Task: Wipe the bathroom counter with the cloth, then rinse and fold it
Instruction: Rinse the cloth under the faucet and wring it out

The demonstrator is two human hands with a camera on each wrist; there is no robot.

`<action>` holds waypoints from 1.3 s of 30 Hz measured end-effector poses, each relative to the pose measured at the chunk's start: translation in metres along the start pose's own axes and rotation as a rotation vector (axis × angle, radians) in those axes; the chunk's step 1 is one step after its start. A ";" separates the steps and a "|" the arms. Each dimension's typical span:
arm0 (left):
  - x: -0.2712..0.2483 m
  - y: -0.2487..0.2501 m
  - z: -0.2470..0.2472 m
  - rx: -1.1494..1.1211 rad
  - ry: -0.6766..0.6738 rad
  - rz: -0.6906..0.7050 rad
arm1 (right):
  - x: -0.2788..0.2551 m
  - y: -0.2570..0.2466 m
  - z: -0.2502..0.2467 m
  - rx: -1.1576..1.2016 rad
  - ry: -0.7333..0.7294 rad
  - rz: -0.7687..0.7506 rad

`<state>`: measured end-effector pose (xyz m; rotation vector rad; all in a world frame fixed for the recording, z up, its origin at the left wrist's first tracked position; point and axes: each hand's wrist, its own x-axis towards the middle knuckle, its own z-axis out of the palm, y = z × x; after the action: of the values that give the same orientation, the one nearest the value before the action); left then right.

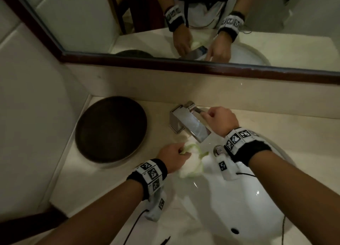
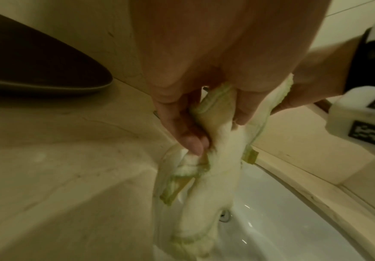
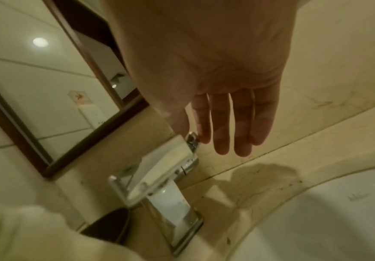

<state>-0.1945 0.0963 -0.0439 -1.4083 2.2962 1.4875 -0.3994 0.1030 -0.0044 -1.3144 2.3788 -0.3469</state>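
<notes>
Rinsing is the step judged to be in hand: the cloth, white with a pale green border, hangs bunched over the left edge of the white sink, just below and in front of the spout of the chrome faucet. The left hand holds the cloth, fingers and thumb curled round the gathered upper part, as the left wrist view shows; the lower part dangles into the basin above the drain. The right hand is at the faucet lever. In the right wrist view its fingers are extended and held close together, with the index fingertip and thumb at the lever's end; it holds nothing. No water stream can be made out under the spout in any view, so whether the flow is on cannot be told. The next move, as judged, calls for the right hand to work the lever while the left hand keeps the cloth under the spout outlet, then for both hands to wring and fold it. A dark round tray sits on the table left of the faucet, well apart from the cloth. The mirror behind reflects both hands.
</notes>
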 end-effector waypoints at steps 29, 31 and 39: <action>0.030 0.045 0.036 -0.526 -0.155 -0.239 | -0.068 0.057 0.079 1.313 -0.178 0.536; 0.032 0.039 0.029 -0.234 -0.120 -0.202 | -0.063 0.059 0.083 1.215 -0.082 0.484; 0.024 0.036 0.026 -0.233 -0.243 -0.174 | -0.050 0.059 0.081 1.138 -0.077 0.426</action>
<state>-0.2442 0.1046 -0.0446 -1.3488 1.8593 1.8025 -0.3826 0.1746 -0.0892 -0.2771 1.7606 -1.2236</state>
